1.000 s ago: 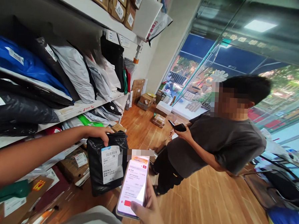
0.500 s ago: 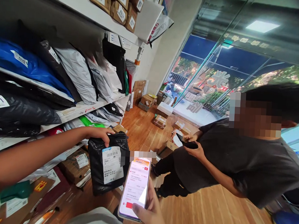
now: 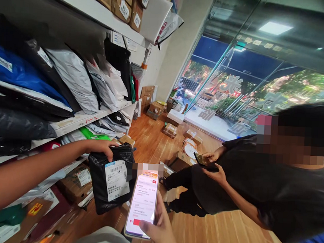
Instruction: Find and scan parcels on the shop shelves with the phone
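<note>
My left hand (image 3: 105, 148) grips the top edge of a black plastic parcel (image 3: 97, 185), thumb in front and the other fingers hidden behind it. A white shipping label (image 3: 117, 181) with a barcode faces me on the parcel. In my right hand (image 3: 159, 226) is a smartphone (image 3: 143, 204) with its lit screen towards me, showing a list and a red button. My right thumb rests low on the screen, by that button. The phone's upper left edge overlaps the parcel's right side.
On my left, shelves (image 3: 61, 127) hold bagged parcels (image 3: 74, 80) and numbered boxes (image 3: 121, 8). Cartons (image 3: 170, 130) lie on the wooden floor (image 3: 145, 129) ahead. To the right a person in dark clothes (image 3: 237, 176) holds a phone (image 3: 200, 159), before a glass front (image 3: 234, 81).
The surroundings have shifted slightly left in view as my head turned. Both hands still hold the parcel and the phone. The other person appears a little lower and further right.
</note>
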A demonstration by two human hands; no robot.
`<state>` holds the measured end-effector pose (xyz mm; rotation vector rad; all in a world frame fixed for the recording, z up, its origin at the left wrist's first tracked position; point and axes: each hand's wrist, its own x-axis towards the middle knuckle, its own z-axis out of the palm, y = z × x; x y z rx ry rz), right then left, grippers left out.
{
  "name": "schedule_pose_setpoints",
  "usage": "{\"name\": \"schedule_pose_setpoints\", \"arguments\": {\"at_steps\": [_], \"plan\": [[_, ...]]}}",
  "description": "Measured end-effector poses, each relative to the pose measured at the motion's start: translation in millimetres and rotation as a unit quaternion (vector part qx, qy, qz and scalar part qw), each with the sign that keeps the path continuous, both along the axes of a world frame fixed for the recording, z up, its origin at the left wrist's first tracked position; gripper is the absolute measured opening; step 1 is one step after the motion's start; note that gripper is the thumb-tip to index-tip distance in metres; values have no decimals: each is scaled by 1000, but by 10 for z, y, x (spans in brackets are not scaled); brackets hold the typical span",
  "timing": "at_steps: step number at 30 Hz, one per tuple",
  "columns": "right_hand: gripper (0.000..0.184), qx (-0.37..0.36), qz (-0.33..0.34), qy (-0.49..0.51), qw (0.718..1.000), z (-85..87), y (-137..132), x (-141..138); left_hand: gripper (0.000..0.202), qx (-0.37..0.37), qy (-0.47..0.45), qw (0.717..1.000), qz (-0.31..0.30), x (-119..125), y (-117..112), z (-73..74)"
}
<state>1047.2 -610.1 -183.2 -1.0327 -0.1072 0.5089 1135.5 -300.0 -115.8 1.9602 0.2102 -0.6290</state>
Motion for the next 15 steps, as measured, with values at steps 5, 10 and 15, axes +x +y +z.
{"name": "schedule_pose_setpoints", "arguments": {"at_steps": [5, 10, 15], "plan": [[86, 23, -1, -6, 1000, -65, 39, 45, 83, 21, -7, 1000, 5, -32, 24, -143], [70, 51, -62, 67, 995, -85, 74, 87, 90, 52, -23, 998, 30, -117, 50, -304], [51, 9, -146, 142, 979, -58, 124, 173, 82, 98, -33, 994, 35, -171, 119, -466]]}}
